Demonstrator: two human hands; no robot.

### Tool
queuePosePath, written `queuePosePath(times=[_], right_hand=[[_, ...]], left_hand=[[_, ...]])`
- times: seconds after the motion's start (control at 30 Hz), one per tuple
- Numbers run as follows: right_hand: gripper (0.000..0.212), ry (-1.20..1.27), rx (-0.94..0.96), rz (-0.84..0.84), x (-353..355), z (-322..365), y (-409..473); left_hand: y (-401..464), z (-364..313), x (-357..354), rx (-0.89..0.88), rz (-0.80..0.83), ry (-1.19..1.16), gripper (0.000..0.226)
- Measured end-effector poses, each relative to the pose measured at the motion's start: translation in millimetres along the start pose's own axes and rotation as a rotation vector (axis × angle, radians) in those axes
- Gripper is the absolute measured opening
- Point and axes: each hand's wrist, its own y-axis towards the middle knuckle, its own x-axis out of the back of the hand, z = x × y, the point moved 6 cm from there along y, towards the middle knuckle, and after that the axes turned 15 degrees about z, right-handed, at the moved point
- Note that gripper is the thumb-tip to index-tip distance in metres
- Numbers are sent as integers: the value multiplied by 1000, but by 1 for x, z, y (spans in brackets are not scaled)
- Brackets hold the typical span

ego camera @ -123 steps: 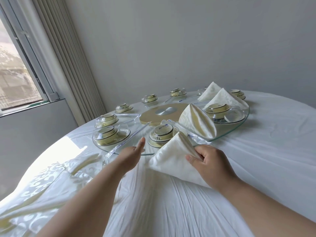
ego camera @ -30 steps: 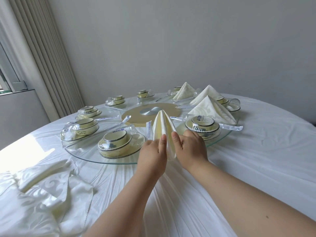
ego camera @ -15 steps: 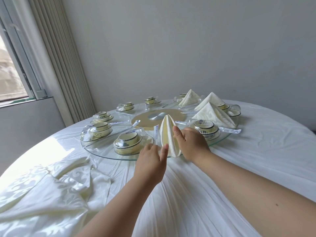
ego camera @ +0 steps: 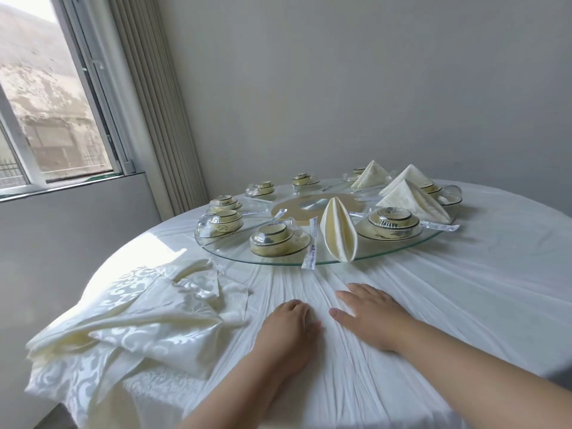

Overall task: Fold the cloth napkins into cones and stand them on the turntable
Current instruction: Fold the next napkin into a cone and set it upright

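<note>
Standing upright on the turntable's [ego camera: 365,264] near rim, the folded napkin [ego camera: 339,235] sits well beyond both hands. Left hand [ego camera: 289,328] and right hand [ego camera: 370,315] lie flat on the tablecloth [ego camera: 464,289], fingers relaxed, holding nothing.

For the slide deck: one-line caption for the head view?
Newest napkin cone stands on glass turntable; both hands rest open on tablecloth.

The turntable [ego camera: 383,257] is clear, glossy glass with a matt tan disc and a brushed metal hub [ego camera: 312,202] at its centre. The cone [ego camera: 339,233] near its edge is smooth cream cloth with a soft sheen. The bowls [ego camera: 280,239] look like glazed ceramic under shiny plastic wrap. The tablecloth [ego camera: 464,289] is matt white fabric, creased. The napkins [ego camera: 139,320] piled at the left are satiny damask.
</note>
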Motion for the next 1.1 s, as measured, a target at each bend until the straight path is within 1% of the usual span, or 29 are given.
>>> queuePosePath(times=[0.07,0.17,0.2,0.23,0.33,0.37,0.4,0.43,0.47,0.5,0.53,0.57,0.6,0.63,0.67,0.7,0.73,0.8,0.9,1.0,1.03,1.07,1.1], right_hand=[[70,-34,-5,14,-2,2,-4],[68,-48,-13,9,-1,3,-6],[67,-53,-13,6,0,3,-6],[66,-54,-13,3,0,3,-7],[62,-48,-20,2,1,3,-10],[62,-51,-24,3,1,3,-11],[61,-54,-28,5,2,3,-12],[61,-55,-30,5,2,3,-12],[61,-55,-31,7,2,3,-12],[61,-53,-30,6,2,3,-11],[62,-49,-30,5,2,3,-11],[62,-44,-28,2,2,2,-11],[62,-41,-28,0,2,2,-11],[62,-41,-28,-1,2,2,-11],[62,-39,-28,0,2,2,-11],[62,-36,-30,3,2,1,-10],[62,-33,-29,1,2,0,-10],[62,-25,-25,-12,2,1,-11],[60,1,-19,-20,3,1,-12],[52,50,10,-57,7,2,-13],[48,97,23,-76,10,2,-14],[47,193,47,-106,15,1,-14],[48,343,64,-117,19,0,-15]], left_hand=[[-9,2,0,-19,-8,14,25],[-27,2,8,-71,2,-35,30],[-33,7,16,-58,-23,-62,32],[-39,16,29,-13,-86,-72,36],[-59,62,77,174,-387,-40,43],[-64,82,89,263,-447,-10,45],[-69,103,98,370,-459,28,50],[-71,125,102,485,-410,64,57],[-74,145,101,579,-325,79,62],[-75,160,97,638,-226,74,65],[-76,170,89,659,-127,78,64],[-76,175,81,650,-61,95,58],[-76,178,76,630,-58,110,48],[-78,180,74,611,-125,94,36],[-80,184,75,608,-217,26,29],[-83,188,77,616,-291,-68,29],[-85,190,79,616,-329,-160,32],[-81,185,85,575,-357,-306,39],[-69,147,97,426,-421,-397,40],[-57,91,92,261,-405,-495,42],[-53,72,87,220,-393,-521,43],[-49,54,81,183,-385,-543,43],[-45,37,75,149,-381,-560,44]])
